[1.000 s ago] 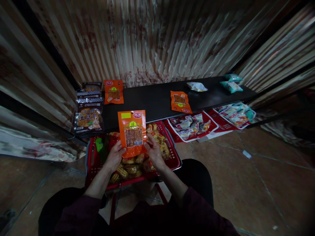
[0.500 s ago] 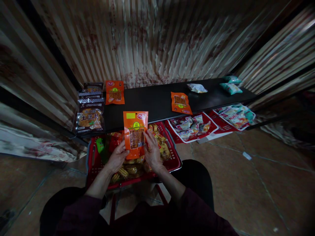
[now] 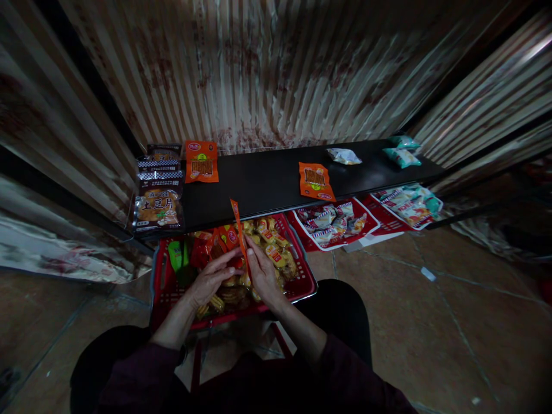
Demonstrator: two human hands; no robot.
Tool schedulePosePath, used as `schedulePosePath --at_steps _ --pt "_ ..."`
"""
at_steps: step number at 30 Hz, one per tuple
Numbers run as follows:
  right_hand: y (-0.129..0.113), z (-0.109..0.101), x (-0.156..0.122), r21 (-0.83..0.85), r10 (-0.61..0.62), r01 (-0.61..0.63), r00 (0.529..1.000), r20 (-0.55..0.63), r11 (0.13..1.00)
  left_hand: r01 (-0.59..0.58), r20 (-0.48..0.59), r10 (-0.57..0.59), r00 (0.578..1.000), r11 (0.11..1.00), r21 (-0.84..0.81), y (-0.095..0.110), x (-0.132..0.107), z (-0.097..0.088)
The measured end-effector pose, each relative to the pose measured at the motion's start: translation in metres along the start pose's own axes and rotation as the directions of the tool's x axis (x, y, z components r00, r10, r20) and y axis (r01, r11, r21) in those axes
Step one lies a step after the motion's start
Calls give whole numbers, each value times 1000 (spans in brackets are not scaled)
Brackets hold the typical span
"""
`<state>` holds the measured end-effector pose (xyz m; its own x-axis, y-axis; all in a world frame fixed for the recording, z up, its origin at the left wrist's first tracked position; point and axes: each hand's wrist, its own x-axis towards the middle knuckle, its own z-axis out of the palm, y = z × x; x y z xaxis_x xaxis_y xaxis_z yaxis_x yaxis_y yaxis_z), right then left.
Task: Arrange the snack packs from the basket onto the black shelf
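Turned edge-on, an orange snack packet point(image 3: 239, 230) stands above the red basket point(image 3: 309, 276). My right hand point(image 3: 262, 273) grips its lower part from the right side. My left hand point(image 3: 214, 280) is left of the packet, fingers stretched out and apart; whether the fingertips touch the packet I cannot tell. Beneath both hands, the basket holds several clear bags of yellowish snacks point(image 3: 282, 256), more orange packets point(image 3: 222, 238) and a green packet point(image 3: 176, 256).
On the black shelf point(image 3: 259, 178) lie dark potato-chip packets point(image 3: 157, 207), one orange packet point(image 3: 202, 163) at the left, another orange packet point(image 3: 316, 181) mid-shelf, a white packet point(image 3: 344, 156) and teal packets point(image 3: 402, 156). Lower right are red baskets with striped packets point(image 3: 332, 221).
The orange packet has turned from facing me to edge-on. My left hand has come off its left edge and its fingers have straightened, while my right hand keeps hold.
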<state>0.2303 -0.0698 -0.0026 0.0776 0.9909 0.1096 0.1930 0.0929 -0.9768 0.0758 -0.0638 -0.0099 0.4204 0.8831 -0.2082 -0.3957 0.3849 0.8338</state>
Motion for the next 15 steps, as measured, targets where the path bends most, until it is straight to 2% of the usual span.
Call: schedulePosePath --at_steps 7,10,13,15 --pt "-12 -7 -6 157 100 -103 995 26 982 -95 111 68 991 961 258 8 0 3" --pt "-4 -8 -6 205 125 -129 992 31 970 -120 129 82 988 939 322 10 0 4" --pt "11 -8 -5 240 206 -189 977 -46 952 -142 137 100 986 927 348 9 1 4" --pt "18 -8 -4 238 205 -182 976 -73 954 -148 120 112 986 927 345 8 3 3"
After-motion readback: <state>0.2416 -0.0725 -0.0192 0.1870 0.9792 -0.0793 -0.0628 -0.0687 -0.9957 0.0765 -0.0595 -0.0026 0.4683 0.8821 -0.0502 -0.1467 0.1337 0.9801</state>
